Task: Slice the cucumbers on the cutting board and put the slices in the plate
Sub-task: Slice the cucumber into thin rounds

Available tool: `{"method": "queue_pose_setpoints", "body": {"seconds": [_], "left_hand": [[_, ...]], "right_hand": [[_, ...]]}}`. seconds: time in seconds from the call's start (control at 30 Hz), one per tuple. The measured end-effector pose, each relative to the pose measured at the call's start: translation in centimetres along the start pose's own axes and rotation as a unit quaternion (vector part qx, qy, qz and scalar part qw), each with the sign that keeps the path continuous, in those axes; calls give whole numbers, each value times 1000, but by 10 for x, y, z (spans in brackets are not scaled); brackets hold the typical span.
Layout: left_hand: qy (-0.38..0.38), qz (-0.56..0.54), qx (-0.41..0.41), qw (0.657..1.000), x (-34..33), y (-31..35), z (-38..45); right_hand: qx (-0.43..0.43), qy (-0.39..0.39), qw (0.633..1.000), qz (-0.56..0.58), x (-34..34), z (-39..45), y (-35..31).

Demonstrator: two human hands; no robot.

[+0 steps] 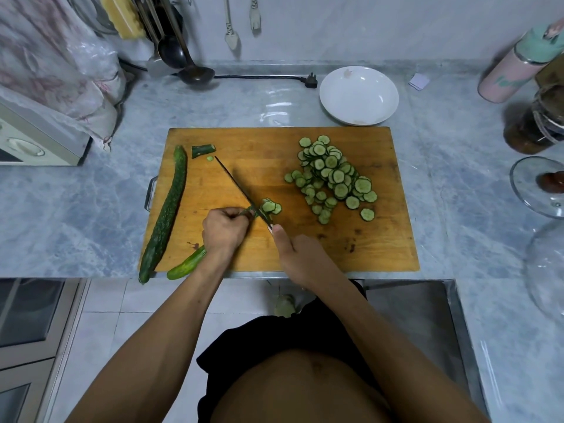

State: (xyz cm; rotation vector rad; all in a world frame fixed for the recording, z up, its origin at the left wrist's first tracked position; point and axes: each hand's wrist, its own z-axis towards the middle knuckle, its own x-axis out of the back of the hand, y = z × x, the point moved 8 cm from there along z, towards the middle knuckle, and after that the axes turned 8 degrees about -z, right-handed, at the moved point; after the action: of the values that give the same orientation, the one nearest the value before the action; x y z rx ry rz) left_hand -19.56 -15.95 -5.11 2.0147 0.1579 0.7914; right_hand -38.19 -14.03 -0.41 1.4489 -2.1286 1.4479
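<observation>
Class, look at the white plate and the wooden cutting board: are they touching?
Apart. The head view shows a strip of grey counter between the white plate and the cutting board.

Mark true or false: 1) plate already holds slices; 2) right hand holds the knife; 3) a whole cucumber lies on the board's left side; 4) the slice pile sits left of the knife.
1) False. The white plate holds no slices; they lie on the cutting board.
2) True. The right hand grips the knife.
3) True. The whole cucumber lies along the left edge.
4) False. The slice pile is right of the blade.
</observation>
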Motion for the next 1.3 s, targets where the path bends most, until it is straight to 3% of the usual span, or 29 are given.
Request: {"method": "queue_pose_setpoints", "body": {"seconds": [1.3], "left_hand": [[0, 14, -9, 1000, 1, 3, 0]], "right_hand": [[9, -6, 1000, -17, -5, 4, -3]]}}
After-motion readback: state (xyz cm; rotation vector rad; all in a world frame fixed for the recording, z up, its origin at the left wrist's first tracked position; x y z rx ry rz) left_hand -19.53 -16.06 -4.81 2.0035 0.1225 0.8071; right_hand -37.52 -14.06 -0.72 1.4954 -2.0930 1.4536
